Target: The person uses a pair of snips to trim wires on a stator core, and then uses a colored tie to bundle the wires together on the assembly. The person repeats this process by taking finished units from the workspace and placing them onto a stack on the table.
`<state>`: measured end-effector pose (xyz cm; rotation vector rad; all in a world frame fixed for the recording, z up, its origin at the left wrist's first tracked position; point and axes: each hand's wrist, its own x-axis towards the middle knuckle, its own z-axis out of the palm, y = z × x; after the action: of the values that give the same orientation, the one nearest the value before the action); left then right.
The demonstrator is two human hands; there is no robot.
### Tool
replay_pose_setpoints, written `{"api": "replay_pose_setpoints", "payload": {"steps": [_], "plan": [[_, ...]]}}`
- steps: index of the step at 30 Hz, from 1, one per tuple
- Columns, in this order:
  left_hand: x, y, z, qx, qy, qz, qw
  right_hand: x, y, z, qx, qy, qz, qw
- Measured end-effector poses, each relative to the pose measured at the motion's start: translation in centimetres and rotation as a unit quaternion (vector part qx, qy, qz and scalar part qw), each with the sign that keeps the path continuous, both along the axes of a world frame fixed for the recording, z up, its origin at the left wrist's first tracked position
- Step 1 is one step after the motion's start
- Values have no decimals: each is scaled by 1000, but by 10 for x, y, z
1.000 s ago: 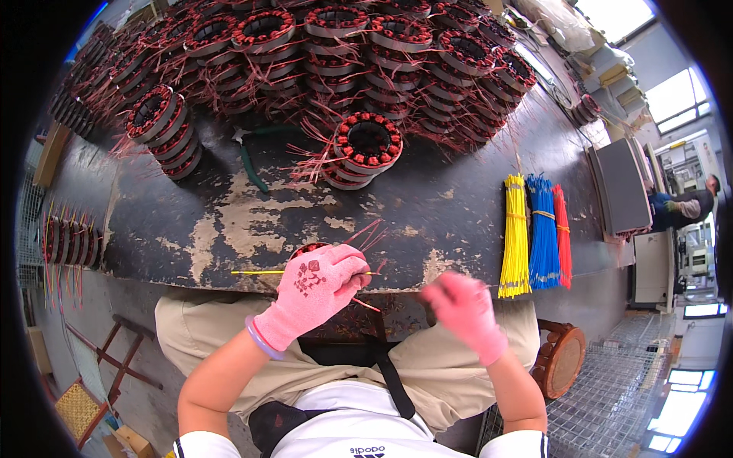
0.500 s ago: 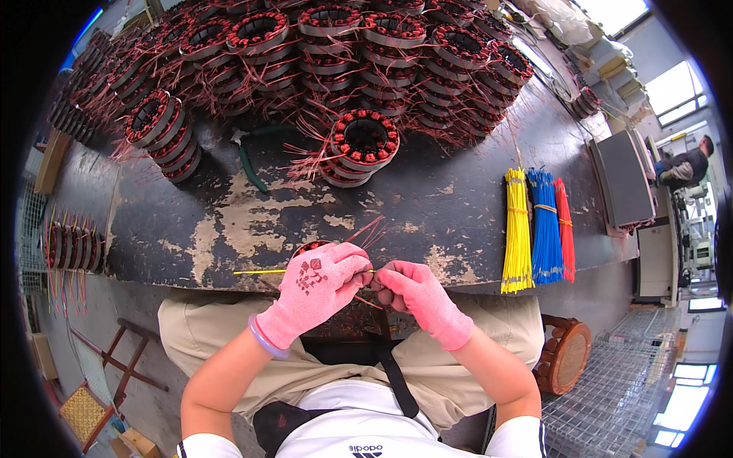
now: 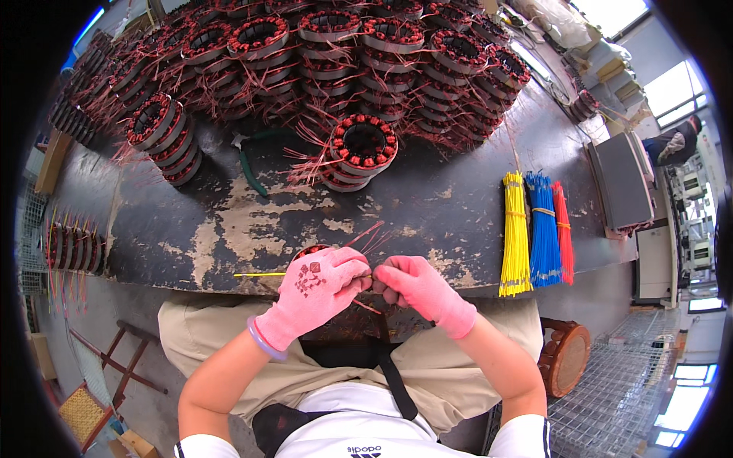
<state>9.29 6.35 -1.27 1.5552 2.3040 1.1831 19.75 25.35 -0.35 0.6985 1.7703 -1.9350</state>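
Note:
My left hand (image 3: 322, 281), in a pink glove with a dark print, is closed on a thin yellow wire (image 3: 259, 275) that sticks out to its left over the table's near edge. Close to its fingertips is my right hand (image 3: 424, 291), also gloved in pink, with thumb and fingers pinched together; what they hold, if anything, is hidden. Behind my left hand, a wire-wound motor stator (image 3: 311, 249) is mostly covered. Its thin red lead wires (image 3: 372, 237) fan out above the hands.
Stacked stators (image 3: 328, 38) fill the table's far side, with smaller stacks (image 3: 365, 149) (image 3: 162, 133) nearer. Green-handled pliers (image 3: 248, 172) lie between them. At right are yellow (image 3: 515, 237), blue (image 3: 544, 229) and red (image 3: 563, 233) wire bundles. A wooden stool (image 3: 569, 357) stands right of my legs.
My right fingertips have drawn slightly apart from my left ones, and the bit of yellow between them no longer shows. My left hand stays nearly still. A person in the background has moved.

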Motion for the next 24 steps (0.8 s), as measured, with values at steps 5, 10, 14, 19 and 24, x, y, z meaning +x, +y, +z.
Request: {"api": "replay_pose_setpoints", "payload": {"steps": [5, 10, 14, 19, 24], "plan": [[2, -1, 1, -4, -11, 10, 1000, 22, -8, 0, 643, 392, 48, 656], [2, 1, -2, -2, 0, 6, 1000, 19, -11, -19, 488, 292, 67, 820], [0, -1, -4, 19, 17, -4, 1000, 15, -10, 8, -64, -1, -47, 997], [-1, 0, -4, 19, 16, -3, 1000, 18, -5, 13, 462, 244, 125, 843], [0, -1, -4, 19, 18, -5, 1000, 10, -4, 6, 594, 358, 239, 680]]}}
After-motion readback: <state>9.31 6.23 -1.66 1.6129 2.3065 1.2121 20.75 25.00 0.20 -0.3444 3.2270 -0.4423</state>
